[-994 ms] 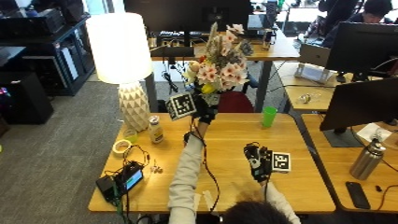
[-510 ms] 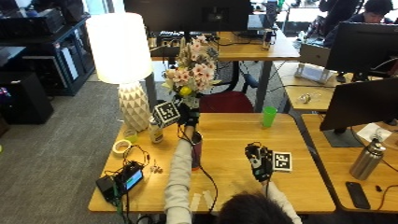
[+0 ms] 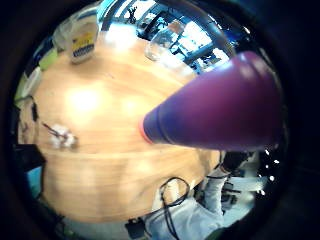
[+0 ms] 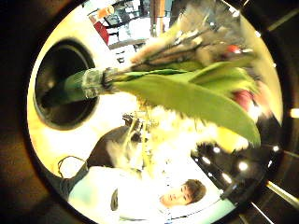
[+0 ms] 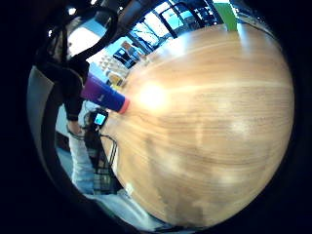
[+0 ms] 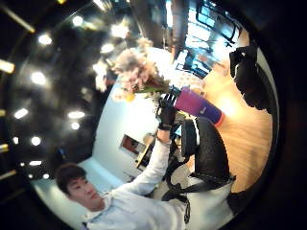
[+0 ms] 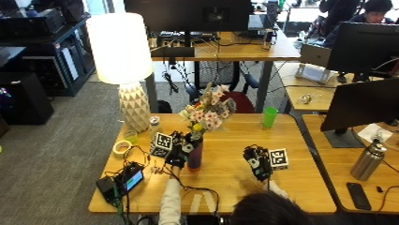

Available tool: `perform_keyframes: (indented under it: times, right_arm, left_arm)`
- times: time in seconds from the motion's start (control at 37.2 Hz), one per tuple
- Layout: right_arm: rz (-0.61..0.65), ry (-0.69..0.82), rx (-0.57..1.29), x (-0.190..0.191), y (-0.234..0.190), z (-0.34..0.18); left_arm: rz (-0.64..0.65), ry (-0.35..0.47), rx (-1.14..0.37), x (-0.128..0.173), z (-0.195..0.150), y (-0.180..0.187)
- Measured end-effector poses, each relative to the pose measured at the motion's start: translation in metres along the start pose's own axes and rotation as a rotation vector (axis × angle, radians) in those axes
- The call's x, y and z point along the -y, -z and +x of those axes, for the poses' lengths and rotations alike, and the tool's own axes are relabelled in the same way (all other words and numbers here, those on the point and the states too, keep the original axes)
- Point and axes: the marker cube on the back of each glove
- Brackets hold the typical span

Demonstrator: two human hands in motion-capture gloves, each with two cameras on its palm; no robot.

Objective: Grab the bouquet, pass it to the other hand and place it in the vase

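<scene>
Left hand (image 7: 176, 151) is curled round the stems of the pink, white and yellow flower bouquet (image 7: 205, 111), right at the mouth of the tall purple vase (image 7: 195, 156). Thumb side palm view shows the green taped stem bundle (image 4: 79, 87) already inside the vase's dark opening, so the bouquet is partly seated, with the blooms leaning away from the person toward the far edge of the wooden table (image 7: 299, 187). The vase stands left of the table's middle, just beside the left hand.

Risk: the bouquet looks top-heavy and tilted. Letting go before the stems reach the bottom could tip the narrow vase. Dragging the fingers off the rim could also pull it over, toward the white lamp (image 7: 124, 65) or the small bottle (image 7: 154, 125) near it.

Left forearm reaches up from the near edge, wrist level with the vase rim. Right hand (image 7: 258, 161) hovers over bare tabletop well apart from the vase, holding nothing; whether its fingers are spread or curled, cannot tell.
</scene>
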Motion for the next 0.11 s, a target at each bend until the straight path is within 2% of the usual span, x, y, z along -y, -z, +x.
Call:
perform_keyframes:
  times: [0.05,0.11]
  right_arm:
    - [-0.038,-0.013,-0.029,0.0,0.0,0.004]
    - [-0.061,-0.022,-0.054,0.0,0.0,0.008]
  left_arm:
    - [0.045,0.093,0.094,-0.004,-0.019,-0.005]
    - [0.059,0.119,0.134,-0.006,-0.025,-0.006]
